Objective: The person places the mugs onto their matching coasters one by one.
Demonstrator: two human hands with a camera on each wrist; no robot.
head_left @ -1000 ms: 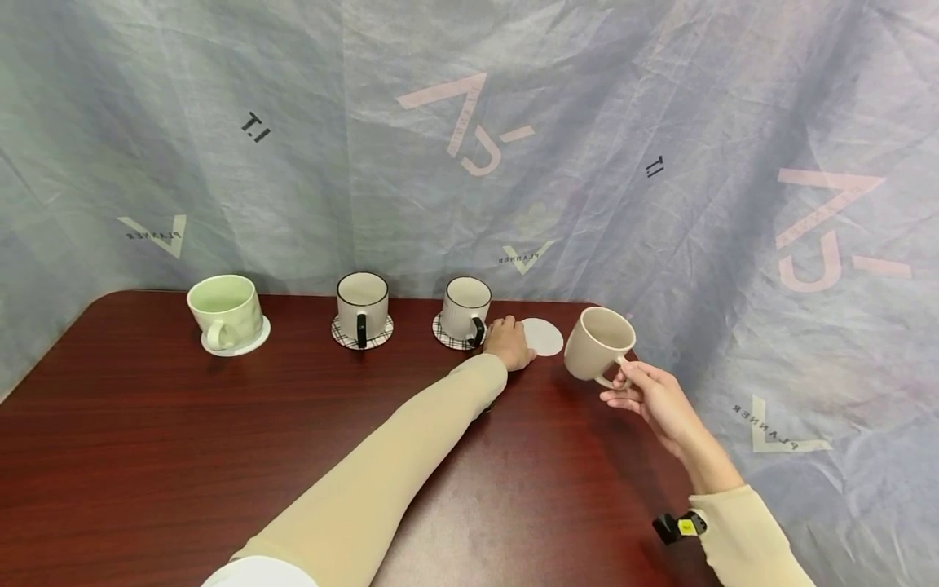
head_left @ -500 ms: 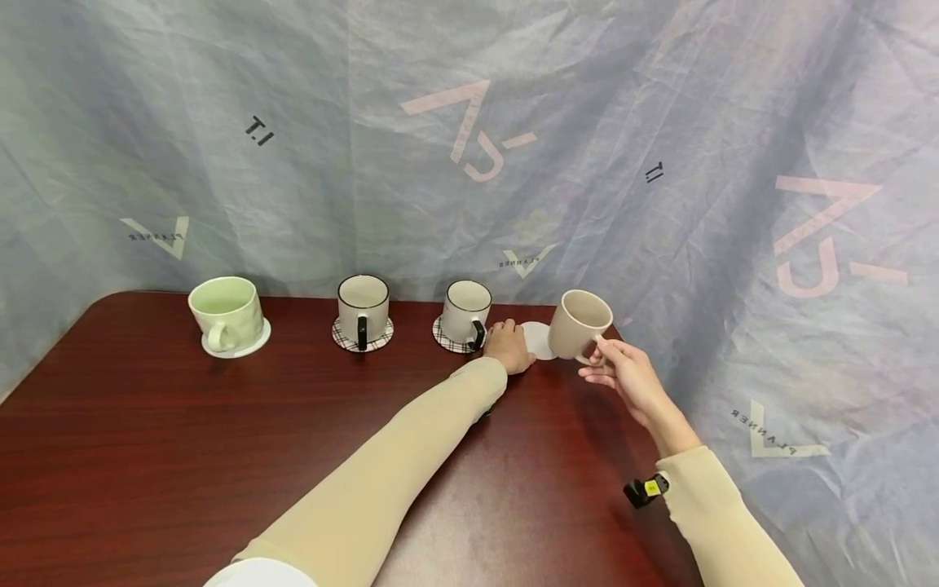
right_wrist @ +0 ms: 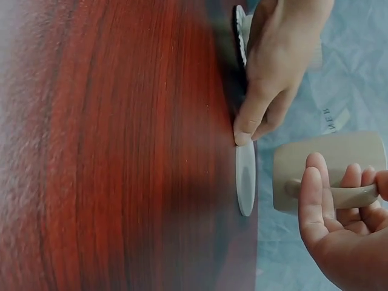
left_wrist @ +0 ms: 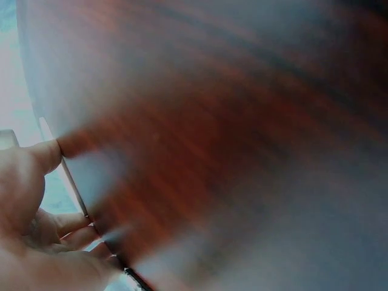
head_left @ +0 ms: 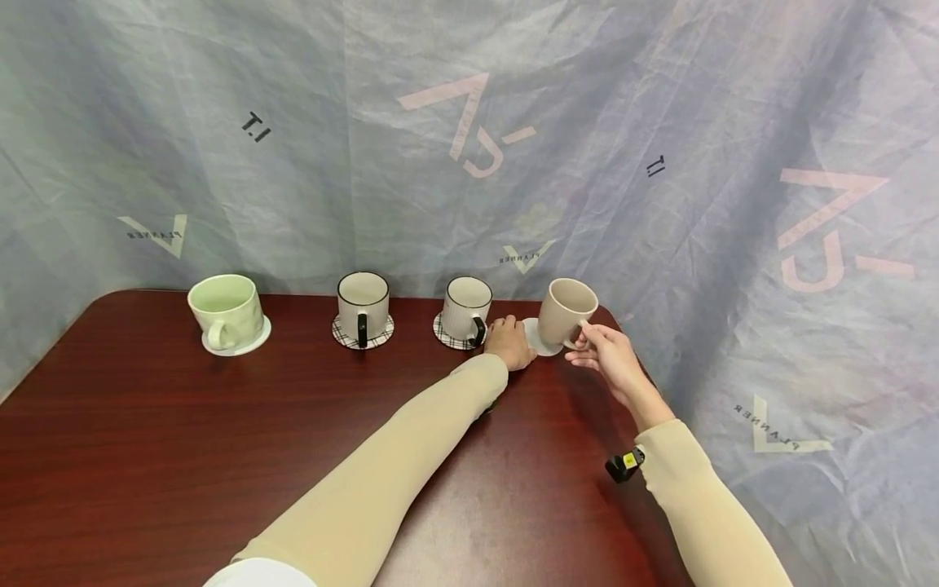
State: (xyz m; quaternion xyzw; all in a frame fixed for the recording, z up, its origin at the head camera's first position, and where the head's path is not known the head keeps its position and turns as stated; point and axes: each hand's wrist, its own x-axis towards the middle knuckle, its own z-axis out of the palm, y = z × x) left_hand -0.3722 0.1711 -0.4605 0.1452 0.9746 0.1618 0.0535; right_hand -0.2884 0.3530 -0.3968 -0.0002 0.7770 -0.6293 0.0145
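Observation:
My right hand (head_left: 610, 359) pinches the handle of a beige mug (head_left: 563, 314), its fingers around the handle. In the right wrist view the mug (right_wrist: 327, 160) hangs slightly above a round white coaster (right_wrist: 245, 179), with a gap between its base and the coaster. My left hand (head_left: 509, 343) rests at the coaster's left side, fingers extended down to the table. Its thumb (right_wrist: 247, 124) presses on the coaster's edge. The left wrist view shows the left hand's fingertips (left_wrist: 76, 221) at the table surface, with much of that view blurred. The mug covers part of the coaster (head_left: 539, 341) in the head view.
Left of my hands a white ribbed mug (head_left: 465, 308) with a black handle stands on a plaid coaster (head_left: 447, 336). A similar mug (head_left: 363, 303) and a green cup (head_left: 226, 308) stand farther left, each on a coaster. A grey curtain (head_left: 411, 163) hangs behind the brown table (head_left: 169, 456).
My right hand has carried the beige mug leftward and away from me, from right of the white coaster to over it. The left hand stays in its place.

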